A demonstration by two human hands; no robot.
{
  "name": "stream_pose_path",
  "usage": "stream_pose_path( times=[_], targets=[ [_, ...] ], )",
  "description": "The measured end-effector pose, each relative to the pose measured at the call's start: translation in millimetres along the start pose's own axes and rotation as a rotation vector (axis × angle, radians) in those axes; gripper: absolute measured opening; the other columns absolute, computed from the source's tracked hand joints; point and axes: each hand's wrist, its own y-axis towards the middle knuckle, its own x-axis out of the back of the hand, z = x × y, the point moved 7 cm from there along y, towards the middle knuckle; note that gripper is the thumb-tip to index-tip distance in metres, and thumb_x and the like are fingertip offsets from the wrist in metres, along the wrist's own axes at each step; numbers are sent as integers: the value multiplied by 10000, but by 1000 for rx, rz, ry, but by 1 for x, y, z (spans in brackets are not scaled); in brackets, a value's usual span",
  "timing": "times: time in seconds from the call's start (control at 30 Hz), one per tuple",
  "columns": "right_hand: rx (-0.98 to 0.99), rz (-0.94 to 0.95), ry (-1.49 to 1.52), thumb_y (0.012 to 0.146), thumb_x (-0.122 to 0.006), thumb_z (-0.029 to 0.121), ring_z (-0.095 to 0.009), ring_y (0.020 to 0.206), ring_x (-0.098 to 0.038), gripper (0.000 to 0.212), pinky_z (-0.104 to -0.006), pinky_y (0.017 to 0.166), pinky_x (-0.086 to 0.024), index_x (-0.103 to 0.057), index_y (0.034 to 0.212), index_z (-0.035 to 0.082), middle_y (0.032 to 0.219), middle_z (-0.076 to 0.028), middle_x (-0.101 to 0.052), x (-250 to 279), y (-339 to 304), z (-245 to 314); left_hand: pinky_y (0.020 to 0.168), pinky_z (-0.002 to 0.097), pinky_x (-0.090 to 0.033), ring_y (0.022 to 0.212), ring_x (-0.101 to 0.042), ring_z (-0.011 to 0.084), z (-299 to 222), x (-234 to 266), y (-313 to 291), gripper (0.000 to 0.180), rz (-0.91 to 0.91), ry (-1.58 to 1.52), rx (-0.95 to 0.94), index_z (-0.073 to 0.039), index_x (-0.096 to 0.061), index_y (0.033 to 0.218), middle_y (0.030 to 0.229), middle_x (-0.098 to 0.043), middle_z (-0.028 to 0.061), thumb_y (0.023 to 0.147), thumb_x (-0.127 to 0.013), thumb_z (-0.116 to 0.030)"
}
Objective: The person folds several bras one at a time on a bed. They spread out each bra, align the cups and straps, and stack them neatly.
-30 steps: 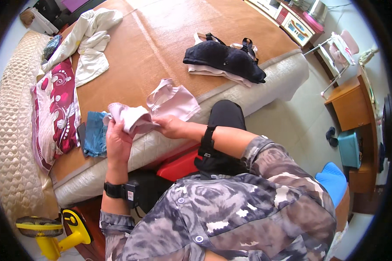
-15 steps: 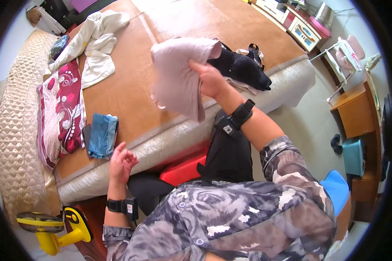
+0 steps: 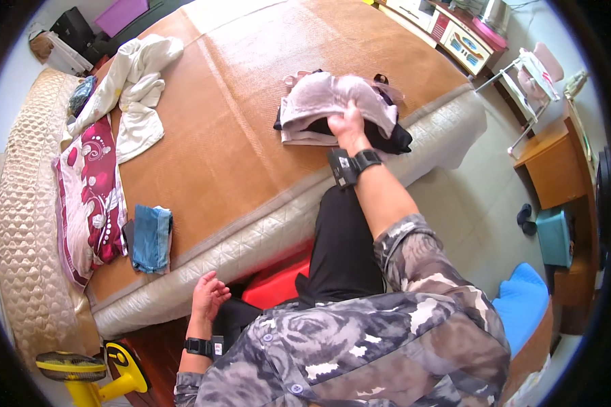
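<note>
A pale pink bra [image 3: 332, 93] lies over other garments near the bed's front edge, right of the middle. My right hand [image 3: 347, 125] is closed on its near edge, thumb on top of the cloth. A black bra [image 3: 395, 141] shows from under it, mostly covered. My left hand [image 3: 211, 294] hovers just in front of the bed edge with its fingers loosely curled and apart, holding nothing. The nearest things to it are the folded blue jeans [image 3: 151, 237] on the mat, with a dark folded cloth beside them.
A brown mat [image 3: 231, 163] covers the bed. Along the left lie a maroon floral pillow [image 3: 96, 197] and crumpled white clothing [image 3: 141, 102]. A red stool [image 3: 278, 278] stands under me, and a yellow fan [image 3: 81, 380] at the lower left. Wooden drawers [image 3: 553, 169] stand at the right.
My right hand has carried the pink garment rightward and laid it over the black bra; its cups now face up. My left hand has moved slightly down and right, away from the jeans.
</note>
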Motion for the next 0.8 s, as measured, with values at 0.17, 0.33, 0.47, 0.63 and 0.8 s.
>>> stream_pose_path(
  times=[0.17,0.33,0.47,0.63,0.8],
  targets=[
    [-42,-107,129,926,-330,257,-227,1001,-515,325,-371,908,-397,-494,1087,27,1080,-102,-549,17,-11,-11,578,331,-501,640,-562,189,-5,-2,0,404,-11,14,12,-51,-351,1168,739,-531,65,792,-495,-73],
    [18,96,218,911,-391,275,-202,1049,-481,342,-325,933,-366,-458,1156,47,1168,-79,-496,-5,-35,-12,578,332,-500,644,-563,189,-4,-2,3,401,-29,42,15,-48,-357,1169,744,-531,61,795,-498,-79],
    [89,-206,55,913,-380,275,-223,1092,-447,362,-383,971,-328,-431,1184,42,1191,-82,-477,64,-30,-2,587,337,-498,648,-563,190,0,-21,8,381,36,60,35,-47,-374,1162,747,-534,59,803,-495,-87],
    [-65,-64,102,887,-442,315,-232,1048,-467,365,-421,901,-371,-452,1161,75,1162,-62,-491,53,-27,1,586,350,-493,652,-569,207,2,-15,11,342,58,35,31,-64,-402,1122,741,-546,64,798,-508,-81],
    [-10,-329,-387,820,-547,295,-211,897,-530,371,-382,780,-432,-483,1105,67,1002,-64,-554,73,-58,7,583,335,-498,648,-562,188,3,-11,12,358,37,37,30,-57,-393,1148,747,-537,58,806,-495,-87]
  ],
)
